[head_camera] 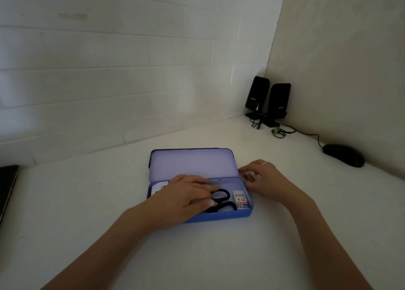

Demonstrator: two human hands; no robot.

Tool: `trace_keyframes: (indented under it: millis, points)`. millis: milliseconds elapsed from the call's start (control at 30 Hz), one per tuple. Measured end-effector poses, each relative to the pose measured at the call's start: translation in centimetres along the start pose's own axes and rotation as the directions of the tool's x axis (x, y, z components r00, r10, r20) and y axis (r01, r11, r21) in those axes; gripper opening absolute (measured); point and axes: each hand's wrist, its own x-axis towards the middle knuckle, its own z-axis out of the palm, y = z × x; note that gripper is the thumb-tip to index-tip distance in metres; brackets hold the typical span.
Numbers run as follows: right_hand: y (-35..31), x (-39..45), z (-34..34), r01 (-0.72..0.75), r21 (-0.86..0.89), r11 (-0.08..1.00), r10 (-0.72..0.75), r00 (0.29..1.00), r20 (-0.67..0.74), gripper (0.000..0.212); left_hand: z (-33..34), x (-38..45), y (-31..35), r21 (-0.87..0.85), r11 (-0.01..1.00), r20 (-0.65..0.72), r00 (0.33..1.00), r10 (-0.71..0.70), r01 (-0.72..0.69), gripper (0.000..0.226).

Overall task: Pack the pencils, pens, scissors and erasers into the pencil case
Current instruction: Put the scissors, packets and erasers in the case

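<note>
The pencil case [221, 218] is coloured blue, its open lid [192, 163] a paler lilac blue inside. The scissors [221, 199] are fitted with black handles. The eraser [240, 199] is wrapped in white, printed with dark characters and a blue band marked 2B. The speakers [268, 99], mouse [343, 155] and cable [306, 133] are black; the table [87, 202] is white

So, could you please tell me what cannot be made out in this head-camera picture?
- Scissors blades: hidden under the left hand.
- White item at the pencil case's left end: mostly covered by that hand.
- Small thing at the right hand fingertips: too small and blurred to identify.
- Dark object: cut by the left edge.
</note>
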Motion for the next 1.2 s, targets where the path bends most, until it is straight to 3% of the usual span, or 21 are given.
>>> trace_keyframes:
  millis: [167, 267, 367, 467, 567, 667, 767, 967, 1200]
  points:
    - [0.1, 0.0, 0.2, -0.011, 0.055, 0.998, 0.016, 0.997, -0.075, 0.028, -0.1, -0.2, 0.6, 0.056, 0.998, 0.023, 0.999, -0.027, 0.026, 0.039]
    - [-0.1, -0.3, -0.4, 0.019, 0.093, 0.995, -0.005, 0.989, -0.149, 0.019, -0.3, -0.2, 0.8, 0.034, 0.999, -0.011, 1.000, -0.024, 0.024, 0.039]
    - [-1.4, -1.1, -1.7, 0.135, 0.278, 0.951, -0.061, 0.964, -0.259, 0.019, -0.5, -0.1, 0.9, 0.006, 0.999, -0.032, 0.999, -0.034, 0.034, 0.039]
    - [-3.4, -2.0, -2.5, 0.299, 0.368, 0.881, -0.242, 0.951, -0.194, 0.027, -0.6, -0.1, 0.9, -0.007, 0.999, -0.053, 0.998, -0.036, 0.036, 0.036]
    - [-4.7, -2.4, -1.5, 0.361, 0.255, 0.897, -0.374, 0.928, 0.001, 0.032, -0.5, -0.1, 0.7, -0.007, 0.999, -0.065, 0.997, -0.045, 0.045, 0.036]
    - [-4.8, -2.2, -0.5, 0.368, 0.108, 0.924, -0.378, 0.920, 0.100, 0.031, -0.4, -0.1, 0.5, 0.002, 0.999, -0.073, 0.997, -0.034, 0.035, 0.039]
    - [-4.8, -2.0, -0.2, 0.386, -0.074, 0.920, -0.381, 0.922, 0.069, 0.033, -0.3, 0.0, 0.4, 0.021, 0.999, -0.071, 0.997, -0.027, 0.029, 0.035]
    - [-4.8, -2.1, -0.6, 0.337, -0.158, 0.928, -0.342, 0.940, -0.008, 0.023, -0.4, 0.0, 0.7, 0.026, 0.999, -0.086, 0.996, -0.028, 0.030, 0.035]
    - [-3.9, -1.9, -0.8, 0.302, -0.104, 0.948, -0.310, 0.948, -0.071, 0.010, -0.4, -0.1, 0.8, 0.041, 0.999, -0.096, 0.995, -0.010, 0.014, 0.047]
